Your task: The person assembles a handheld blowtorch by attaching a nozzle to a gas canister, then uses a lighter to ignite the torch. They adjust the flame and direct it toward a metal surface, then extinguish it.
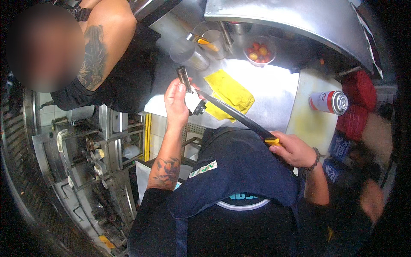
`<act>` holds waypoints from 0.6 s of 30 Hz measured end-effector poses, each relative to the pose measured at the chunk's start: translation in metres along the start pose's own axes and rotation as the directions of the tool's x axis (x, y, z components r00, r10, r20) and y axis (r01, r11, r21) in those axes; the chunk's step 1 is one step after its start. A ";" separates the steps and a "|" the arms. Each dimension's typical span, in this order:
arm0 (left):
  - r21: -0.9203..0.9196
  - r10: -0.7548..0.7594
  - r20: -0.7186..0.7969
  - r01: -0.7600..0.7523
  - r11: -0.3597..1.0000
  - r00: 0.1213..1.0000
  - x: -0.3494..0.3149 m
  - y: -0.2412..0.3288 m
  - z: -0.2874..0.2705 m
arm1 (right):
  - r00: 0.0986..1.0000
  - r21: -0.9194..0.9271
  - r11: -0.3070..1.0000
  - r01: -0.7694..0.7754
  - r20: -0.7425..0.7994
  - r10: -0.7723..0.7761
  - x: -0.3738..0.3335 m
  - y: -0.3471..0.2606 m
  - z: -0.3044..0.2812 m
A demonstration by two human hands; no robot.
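The left hand [176, 102] is held up over the near edge of the steel desk [274, 92], its fingers [182, 88] wrapped around a sharpening steel [185, 79]. The steel's dark rod sticks up and slightly left out of the fist, and its pale handle with a dark collar shows just below the palm. The right hand [292, 150] sits lower and to the right, close to the person's chest, its fingers closed on the yellow-and-black handle of a knife [233, 113].

The knife's long dark blade runs from that handle up and left, and its tip reaches the steel close to the left hand, at about the level of the pale handle. So the two long axes cross at a sharp angle, the steel nearly upright, the blade slanting. Whether the edge actually touches the rod cannot be told.

Beyond the blade a yellow cloth [229, 92] lies flat on the desk, well clear of both hands.
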State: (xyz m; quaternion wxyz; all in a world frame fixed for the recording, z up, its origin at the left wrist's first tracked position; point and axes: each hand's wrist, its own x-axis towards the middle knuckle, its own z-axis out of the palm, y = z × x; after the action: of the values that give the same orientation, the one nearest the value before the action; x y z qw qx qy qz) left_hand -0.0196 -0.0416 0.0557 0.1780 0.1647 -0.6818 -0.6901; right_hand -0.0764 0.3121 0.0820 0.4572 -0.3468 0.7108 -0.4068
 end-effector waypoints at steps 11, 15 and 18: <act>-0.008 0.012 0.073 -0.012 1.000 0.997 0.005 -0.001 -0.002 | 1.000 0.002 1.000 0.002 0.006 -0.002 0.000 0.006 0.003; -0.030 0.006 0.060 -0.004 1.000 0.998 0.003 0.002 0.002 | 1.000 -0.004 1.000 0.001 -0.008 -0.001 0.001 0.005 0.004; -0.040 0.003 0.064 -0.001 0.999 0.998 0.003 0.003 0.001 | 1.000 -0.008 1.000 0.011 -0.009 -0.011 0.001 0.005 0.004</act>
State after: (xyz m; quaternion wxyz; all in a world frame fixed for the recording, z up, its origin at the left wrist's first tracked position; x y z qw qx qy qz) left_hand -0.0228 -0.0420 0.0587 0.1600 0.1383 -0.6734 -0.7084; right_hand -0.0735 0.3124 0.0765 0.4501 -0.3507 0.7127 -0.4080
